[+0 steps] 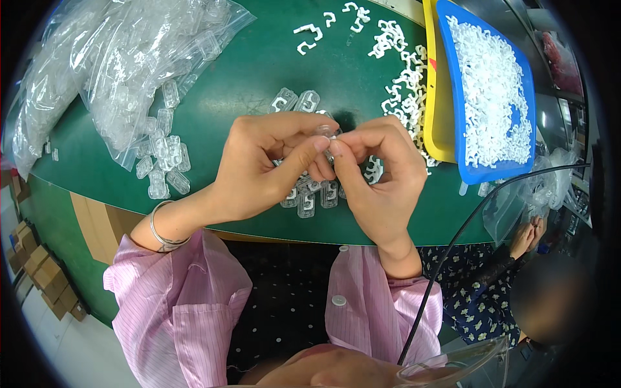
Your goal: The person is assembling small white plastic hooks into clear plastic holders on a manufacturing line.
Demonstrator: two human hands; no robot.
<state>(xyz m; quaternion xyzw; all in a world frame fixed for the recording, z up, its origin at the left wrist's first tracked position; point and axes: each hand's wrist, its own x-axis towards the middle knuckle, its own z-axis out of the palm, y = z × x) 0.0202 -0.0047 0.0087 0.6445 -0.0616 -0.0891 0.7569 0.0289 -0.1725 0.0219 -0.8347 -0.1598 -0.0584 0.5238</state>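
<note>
Over the green table, my left hand (265, 161) pinches a small clear plastic casing (325, 131) between thumb and fingers. My right hand (385, 171) is closed at the same spot, its thumb and forefinger pinching a tiny white plastic clip against the casing. Only a speck of that clip shows between the fingertips. Beneath and around my hands lie several clear casings with white clips in them, such as one casing (306, 204) below and another casing (308, 101) above. Part of this pile is hidden by my fingers.
Large clear bags (123, 71) of casings fill the far left, with loose casings (169, 152) beside them. White clips (406, 81) lie scattered along a yellow tray (441, 150). A blue tray (475, 173) of clips leans there. A black cable (466, 216) crosses at right, near another person's hands (527, 237).
</note>
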